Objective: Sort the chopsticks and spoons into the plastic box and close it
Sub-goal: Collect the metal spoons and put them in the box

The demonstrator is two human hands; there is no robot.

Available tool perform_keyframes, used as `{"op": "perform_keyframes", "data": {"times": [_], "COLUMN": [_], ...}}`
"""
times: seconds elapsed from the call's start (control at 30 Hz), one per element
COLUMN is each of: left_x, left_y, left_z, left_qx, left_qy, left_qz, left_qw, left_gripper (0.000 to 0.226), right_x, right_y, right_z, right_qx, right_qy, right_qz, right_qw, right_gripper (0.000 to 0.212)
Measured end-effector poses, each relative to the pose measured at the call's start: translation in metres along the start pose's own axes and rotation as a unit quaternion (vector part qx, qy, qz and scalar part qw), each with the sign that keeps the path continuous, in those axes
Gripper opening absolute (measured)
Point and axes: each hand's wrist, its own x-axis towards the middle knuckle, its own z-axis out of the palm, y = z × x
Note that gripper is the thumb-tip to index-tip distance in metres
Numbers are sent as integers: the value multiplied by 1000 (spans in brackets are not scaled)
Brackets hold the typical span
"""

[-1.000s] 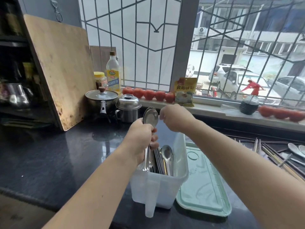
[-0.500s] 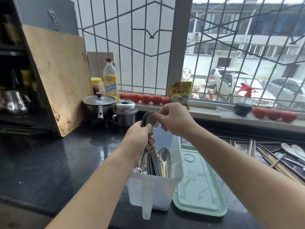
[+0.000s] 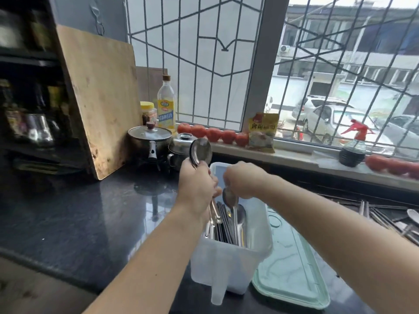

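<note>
Translucent white plastic box stands on the dark table, its long axis running away from the viewer, with dark chopsticks lying lengthwise inside. The left hand grips a bundle of steel spoons, bowls up. The right hand pinches one spoon upright, handle down in the box. A green lid lies just right; more chopsticks lie farther right.

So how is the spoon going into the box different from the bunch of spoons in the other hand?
The single spoon, pinched by the right hand, hangs bowl up with its handle down inside the plastic box. The spoon bundle, gripped by the left hand, is several spoons stacked together, their bowls well above the box rim and the hand. Both are shiny metal and roughly upright.
</note>
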Motion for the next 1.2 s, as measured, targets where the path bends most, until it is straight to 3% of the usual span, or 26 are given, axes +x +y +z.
{"op": "perform_keyframes", "data": {"times": [0.23,0.57,0.63,0.8,0.93,1.03,1.13,1.2], "left_x": [0,2,2,2,2,1,1,0], "left_y": [-1,-2,-2,-2,-2,-2,-2,-3], "left_z": [-1,0,0,-1,-1,0,0,-1], "left_qx": [-4,-9,-4,-8,-11,-10,-7,-2], "left_qy": [2,-4,-8,-8,-8,-10,-11,-18], "left_qz": [-8,-19,-19,-25,-27,-26,-26,-24], "left_qw": [1000,1000,1000,1000,1000,1000,1000,1000], "left_gripper": [14,16,16,17,17,17,16,16], "right_x": [20,27,33,37,40,42,42,41], "right_y": [-6,-5,-3,-4,-1,-1,-2,5], "right_z": [22,26,32,41,44,42,38,31], "right_qx": [-157,-157,-154,-179,-207,-193,-174,-142], "right_qy": [-141,-139,-137,-186,-156,-126,-87,-45], "right_qz": [-6,-10,-16,-55,-63,-62,-67,-52], "right_qw": [977,978,978,965,964,971,978,987], "right_gripper": [38,21,10,36,34,4,3,17]}}
